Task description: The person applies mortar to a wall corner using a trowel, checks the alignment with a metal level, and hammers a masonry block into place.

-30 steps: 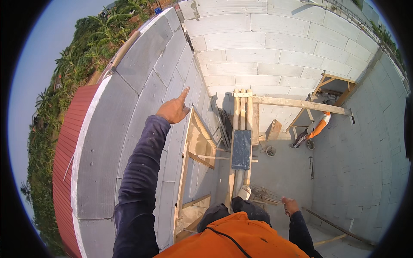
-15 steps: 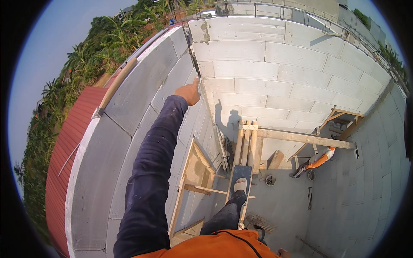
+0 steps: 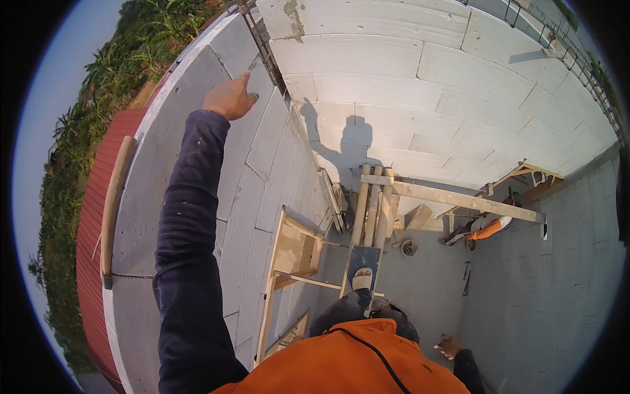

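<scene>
My left arm reaches up along the grey block wall on the left. At its end my left hand points with the index finger stretched out, the other fingers curled in and the thumb apart. It holds nothing. The fingertip is near or on the wall's inner face below its top edge; contact is hard to judge. Low at the right hangs my right hand, fingers loosely spread, with nothing visible in it. A wooden-handled tool with a dark metal end lies on top of the left wall.
Below me, a sandalled foot stands on a dark board on a scaffold of wooden poles. A timber beam spans to the right wall. On the floor far below are a bucket and another person. Steel bars rise at the corner.
My view has shifted, and my left hand has moved left, away from the corner bars and over the left wall's blocks. My right hand has come more fully into view.
</scene>
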`<state>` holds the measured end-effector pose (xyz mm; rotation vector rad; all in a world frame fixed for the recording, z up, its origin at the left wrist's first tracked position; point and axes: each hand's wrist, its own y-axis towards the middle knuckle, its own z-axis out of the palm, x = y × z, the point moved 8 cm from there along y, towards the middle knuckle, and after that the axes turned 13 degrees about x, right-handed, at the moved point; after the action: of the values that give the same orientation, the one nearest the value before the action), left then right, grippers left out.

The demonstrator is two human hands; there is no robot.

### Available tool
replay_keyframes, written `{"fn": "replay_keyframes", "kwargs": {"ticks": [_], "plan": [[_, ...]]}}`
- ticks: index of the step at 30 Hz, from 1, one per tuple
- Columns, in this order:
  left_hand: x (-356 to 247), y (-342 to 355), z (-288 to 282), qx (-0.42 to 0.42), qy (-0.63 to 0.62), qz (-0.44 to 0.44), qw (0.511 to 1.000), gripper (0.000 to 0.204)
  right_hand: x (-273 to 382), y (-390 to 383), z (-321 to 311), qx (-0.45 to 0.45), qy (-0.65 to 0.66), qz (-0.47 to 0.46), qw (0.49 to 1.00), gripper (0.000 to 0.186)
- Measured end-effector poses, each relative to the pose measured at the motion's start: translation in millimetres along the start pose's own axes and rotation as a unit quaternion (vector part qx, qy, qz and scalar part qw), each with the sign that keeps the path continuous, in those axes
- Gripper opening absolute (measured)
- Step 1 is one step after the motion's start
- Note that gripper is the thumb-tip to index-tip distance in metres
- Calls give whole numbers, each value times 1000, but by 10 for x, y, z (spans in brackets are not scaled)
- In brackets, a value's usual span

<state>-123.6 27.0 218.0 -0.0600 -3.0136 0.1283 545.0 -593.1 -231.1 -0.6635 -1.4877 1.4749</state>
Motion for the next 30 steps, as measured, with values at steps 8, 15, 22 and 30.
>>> {"fn": "replay_keyframes", "kwargs": {"ticks": [8,15,22,30], "plan": [[568,214,-835,-210,158,-69,962,73,1845,-219,-463,-19,142,-93,985,33],[978,688,-722,-104,142,-215,961,80,3133,197,-924,115,52,-54,991,34],[1323,1027,-842,-58,87,-298,949,86,4906,1014,-1444,110,11,-157,981,18],[1331,1292,-735,-11,50,-361,931,87,6648,1396,-1953,24,-166,-387,907,21]]}}
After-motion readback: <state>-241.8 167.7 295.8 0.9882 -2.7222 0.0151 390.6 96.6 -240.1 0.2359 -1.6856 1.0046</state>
